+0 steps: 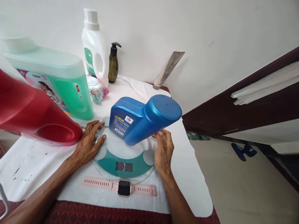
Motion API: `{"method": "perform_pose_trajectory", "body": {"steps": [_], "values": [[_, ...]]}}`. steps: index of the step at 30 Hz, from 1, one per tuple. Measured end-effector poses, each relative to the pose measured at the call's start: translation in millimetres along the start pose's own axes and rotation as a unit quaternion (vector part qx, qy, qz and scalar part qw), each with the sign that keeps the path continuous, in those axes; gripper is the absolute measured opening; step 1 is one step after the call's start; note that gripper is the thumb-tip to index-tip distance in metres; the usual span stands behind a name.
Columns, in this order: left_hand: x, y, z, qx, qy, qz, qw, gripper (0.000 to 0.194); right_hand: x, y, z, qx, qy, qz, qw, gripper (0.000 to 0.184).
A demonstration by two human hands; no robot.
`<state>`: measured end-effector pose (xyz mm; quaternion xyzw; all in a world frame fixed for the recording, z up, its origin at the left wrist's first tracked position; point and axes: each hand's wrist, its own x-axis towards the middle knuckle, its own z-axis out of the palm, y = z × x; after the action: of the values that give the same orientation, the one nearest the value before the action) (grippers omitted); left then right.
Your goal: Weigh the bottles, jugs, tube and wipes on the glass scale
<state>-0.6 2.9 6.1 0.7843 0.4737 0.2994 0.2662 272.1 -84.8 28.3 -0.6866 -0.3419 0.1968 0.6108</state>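
A blue bottle with a wide ribbed cap stands on a round glass scale, its top looming towards me. The scale has a teal band and a small dark display with a lit digit that I cannot read surely. My left hand lies on the scale's left rim, fingers spread, beside a red jug. At the scale's right rim is my right hand, close to the bottle's cap end. Its fingers are loosely bent and partly hidden behind the bottle; no object shows in them.
A pink-strapped watch lies before the scale. Behind stand a green-liquid jug, a white handled bottle, a dark pump bottle, a wipes pack and a tube against the wall. Slippers lie on the floor.
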Motion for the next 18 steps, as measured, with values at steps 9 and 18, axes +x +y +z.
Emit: {"method": "perform_pose_trajectory", "body": {"steps": [9, 18], "values": [[1.3, 3.2, -2.7, -0.002, -0.018, -0.010, 1.000, 0.056, 1.7, -2.5, 0.8, -0.016, -0.001, 0.021, 1.000, 0.057], [1.0, 2.6, -2.3, 0.007, -0.016, -0.007, 1.000, 0.055, 1.1, 0.2, -2.3, -0.018, -0.026, 0.018, 0.999, 0.052]]}}
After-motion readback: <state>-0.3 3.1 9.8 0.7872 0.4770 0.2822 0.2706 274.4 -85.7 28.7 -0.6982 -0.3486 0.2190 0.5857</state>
